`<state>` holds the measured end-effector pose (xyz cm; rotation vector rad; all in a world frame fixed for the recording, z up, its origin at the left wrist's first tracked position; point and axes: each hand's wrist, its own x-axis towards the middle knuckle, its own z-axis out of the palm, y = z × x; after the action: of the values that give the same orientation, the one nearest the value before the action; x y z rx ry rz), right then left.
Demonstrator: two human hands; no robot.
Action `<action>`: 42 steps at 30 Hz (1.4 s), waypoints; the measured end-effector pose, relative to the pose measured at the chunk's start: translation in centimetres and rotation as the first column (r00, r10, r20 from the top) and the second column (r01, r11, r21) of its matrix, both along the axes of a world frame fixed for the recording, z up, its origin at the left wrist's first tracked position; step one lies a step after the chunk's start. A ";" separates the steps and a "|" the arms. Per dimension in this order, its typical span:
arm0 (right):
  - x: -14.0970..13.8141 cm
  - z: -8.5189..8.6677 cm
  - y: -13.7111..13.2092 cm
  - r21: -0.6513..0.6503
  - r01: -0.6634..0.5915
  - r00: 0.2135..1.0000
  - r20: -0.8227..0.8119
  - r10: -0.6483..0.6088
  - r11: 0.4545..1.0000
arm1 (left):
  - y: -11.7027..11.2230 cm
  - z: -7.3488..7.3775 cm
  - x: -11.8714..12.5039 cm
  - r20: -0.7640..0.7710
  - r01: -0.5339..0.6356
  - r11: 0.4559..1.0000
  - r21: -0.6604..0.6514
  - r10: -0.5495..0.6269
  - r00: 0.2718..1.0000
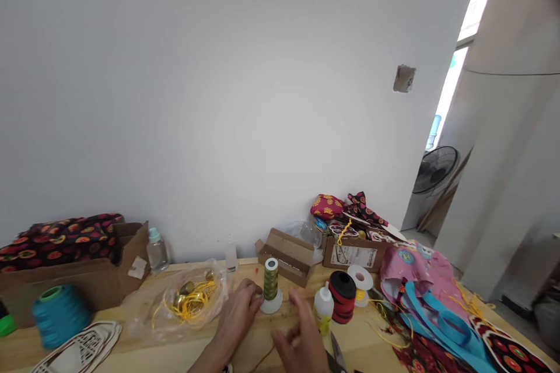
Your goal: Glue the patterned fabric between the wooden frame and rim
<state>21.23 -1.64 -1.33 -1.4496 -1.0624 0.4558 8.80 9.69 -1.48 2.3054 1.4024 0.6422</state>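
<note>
A spool of olive-green thread (270, 285) stands upright on its white base near the middle of the table. Just left of it is my left hand (240, 317), its fingers curled together with the tips close against the spool's base; what they hold, if anything, is hidden. My right hand (303, 335) hovers to the right of the spool, thumb and fingers apart, with nothing seen in it. Beside that hand stand a white glue bottle (324, 305) and a red spool (342, 303). Scissors (336, 352) lie below the bottle, partly cut off by the frame.
A plastic bag with yellow cord (196, 300) lies left. Farther left are a blue thread cone (59, 316) and a cardboard box with patterned cloth (125, 262). An open small box (286, 259) sits against the wall. Blue ribbon (455, 329) and pink fabric (406, 268) pile up right.
</note>
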 end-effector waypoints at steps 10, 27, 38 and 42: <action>0.1 -0.9 8.6 0.069 -0.080 0.994 -0.066 0.085 0.994 | -0.3 0.0 -0.2 -0.020 -0.056 0.998 0.004 0.056 0.998; -1.5 -1.2 5.1 0.235 -0.107 0.893 -0.404 0.197 0.966 | -2.5 1.1 -1.8 0.103 -0.089 0.968 -0.233 0.115 0.988; -2.0 -2.4 4.2 0.283 -0.078 0.893 -0.407 0.193 0.956 | -3.0 3.2 -3.1 0.007 -0.074 0.995 0.066 0.074 0.997; -2.8 -2.2 3.8 0.318 -0.043 0.900 -0.399 0.175 0.947 | -2.8 3.2 -2.8 -0.053 -0.082 0.981 0.175 0.093 0.994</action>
<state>18.47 2.13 -3.56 -0.9625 -0.8203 0.6278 6.02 6.90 1.76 2.4255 1.5385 0.7528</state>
